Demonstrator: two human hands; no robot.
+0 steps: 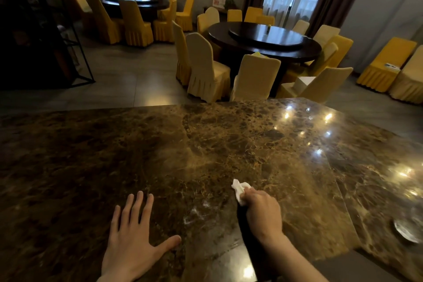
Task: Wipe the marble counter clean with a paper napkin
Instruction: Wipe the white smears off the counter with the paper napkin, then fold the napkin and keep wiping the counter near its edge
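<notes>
A glossy brown marble counter (160, 155) fills the lower half of the head view. My right hand (263, 213) is closed around a crumpled white paper napkin (239, 190), which sticks out past the fingers and presses on the marble near the middle front. My left hand (135, 238) lies flat on the counter to the left, palm down with fingers spread, holding nothing. Faint whitish smears (194, 213) mark the stone between the two hands.
A round glass dish (406, 231) sits on the counter at the far right. Beyond the counter's far edge stand dark round dining tables (265, 39) ringed by yellow-covered chairs (206, 68). A black metal shelf (45, 36) stands at the left.
</notes>
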